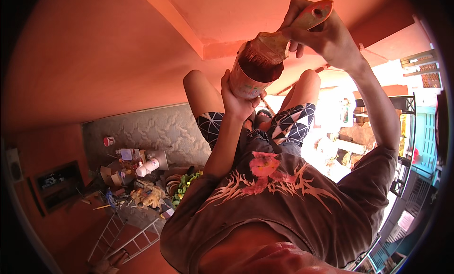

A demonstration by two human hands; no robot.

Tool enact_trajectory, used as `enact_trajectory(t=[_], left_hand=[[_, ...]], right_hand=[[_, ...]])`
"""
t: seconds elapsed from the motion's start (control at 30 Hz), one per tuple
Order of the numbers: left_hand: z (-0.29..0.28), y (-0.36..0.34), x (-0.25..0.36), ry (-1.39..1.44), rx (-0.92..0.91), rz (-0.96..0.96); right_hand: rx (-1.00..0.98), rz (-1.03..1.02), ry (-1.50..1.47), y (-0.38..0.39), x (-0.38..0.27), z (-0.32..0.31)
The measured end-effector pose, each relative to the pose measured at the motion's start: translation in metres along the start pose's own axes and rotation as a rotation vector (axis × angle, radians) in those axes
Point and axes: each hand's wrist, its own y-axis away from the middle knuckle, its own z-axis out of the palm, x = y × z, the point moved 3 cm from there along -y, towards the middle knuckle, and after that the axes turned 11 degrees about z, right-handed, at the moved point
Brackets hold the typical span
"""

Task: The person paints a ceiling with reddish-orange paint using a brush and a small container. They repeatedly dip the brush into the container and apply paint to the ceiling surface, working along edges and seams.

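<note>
The left hand (pixel 240 103) curls its fingers around a cylindrical paint can (pixel 247 85); above the can, the right hand's (pixel 324 42) fingers pinch a flat, paint-crusted paintbrush (pixel 273 46).

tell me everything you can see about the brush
The brush is wide and flat, with a smeared band, reddish bristles and a worn, wooden-looking handle with a hole near its end. The right hand grips it at a tilt, handle up to the right, bristles down at the can's mouth. Whether they touch paint is unclear.
</note>
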Motion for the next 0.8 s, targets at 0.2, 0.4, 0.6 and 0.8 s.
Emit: enact_trajectory(t=[0.2, 0.4, 0.6, 0.8], left_hand=[[-0.002, 0.000, -0.009, 0.047, -0.120, -0.063], [0.000, 0.000, -0.006, 0.037, -0.187, -0.073], [0.014, 0.000, -0.002, 0.034, -0.113, -0.036], [0.018, -0.007, 0.007, -0.010, -0.156, -0.025]], right_hand=[[0.064, 0.136, -0.311, 0.005, 0.020, -0.022], [0.028, 0.119, -0.306, 0.009, 0.011, -0.022], [0.006, -0.128, -0.042, 0.017, -0.015, 0.011], [0.024, -0.421, 0.437, 0.026, -0.037, 0.028]])
